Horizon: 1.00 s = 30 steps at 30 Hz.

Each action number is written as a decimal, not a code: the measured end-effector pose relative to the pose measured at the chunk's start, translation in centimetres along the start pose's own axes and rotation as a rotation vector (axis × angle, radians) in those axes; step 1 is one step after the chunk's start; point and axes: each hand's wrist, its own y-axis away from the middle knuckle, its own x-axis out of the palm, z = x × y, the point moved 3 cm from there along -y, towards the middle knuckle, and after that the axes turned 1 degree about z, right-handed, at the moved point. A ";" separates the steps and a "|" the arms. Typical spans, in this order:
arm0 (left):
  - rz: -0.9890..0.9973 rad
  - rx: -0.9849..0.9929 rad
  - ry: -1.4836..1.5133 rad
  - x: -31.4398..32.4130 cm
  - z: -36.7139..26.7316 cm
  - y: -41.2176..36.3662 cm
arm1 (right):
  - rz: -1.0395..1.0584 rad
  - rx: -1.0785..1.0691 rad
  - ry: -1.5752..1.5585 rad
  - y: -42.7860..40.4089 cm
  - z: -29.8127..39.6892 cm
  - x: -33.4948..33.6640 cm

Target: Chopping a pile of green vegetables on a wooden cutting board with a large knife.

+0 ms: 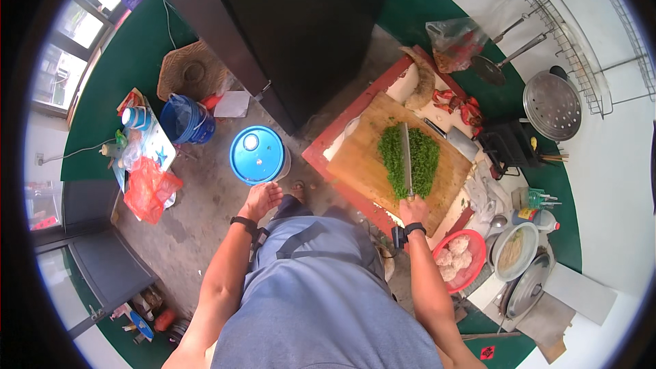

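Observation:
My right hand (414, 210) is closed around the handle of a kitchen knife (406, 156). The blade stands in a heap of finely chopped greens (425, 159) on a wooden cutting board (353, 151). My left hand (262, 200) hangs in front of my body with its fingers loosely curled, near a lidded bucket (259, 156) with a blue lid; nothing shows in it. Behind the greens, a cleaver (462, 142) lies at the board's far edge. A red plastic basin (474, 261) with pale lumps of food is beside my right forearm.
A translucent bowl (530, 246) of noodle-like food and a metal pot lid (528, 287) are at the right. Red peppers (464, 110) lie on the red-edged counter (328, 156). Blue buckets (202, 125), a woven hat (177, 64) and an orange plastic bag (148, 189) are at the left. A dark door (318, 25) stands ahead.

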 end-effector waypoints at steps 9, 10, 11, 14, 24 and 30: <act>-0.003 0.014 0.000 0.2 -0.2 0.3 | -0.032 -0.049 -0.050 -0.2 -1.8 0.8; -0.005 0.016 0.003 -0.1 -0.2 0.2 | -0.027 -0.063 -0.026 -0.3 -1.6 0.9; -0.004 0.003 0.011 -0.3 -0.1 0.2 | -0.027 -0.066 -0.026 -0.4 -1.4 1.0; -0.008 -0.007 0.018 -0.2 -0.1 0.2 | -0.009 -0.037 0.023 -0.9 -1.6 1.3; -0.010 0.011 -0.005 -0.4 0.0 0.0 | -0.029 -0.049 0.022 -1.1 -2.6 1.7; -0.011 0.010 0.003 -0.5 0.1 0.2 | -0.001 -0.049 -0.029 -0.3 -1.3 0.3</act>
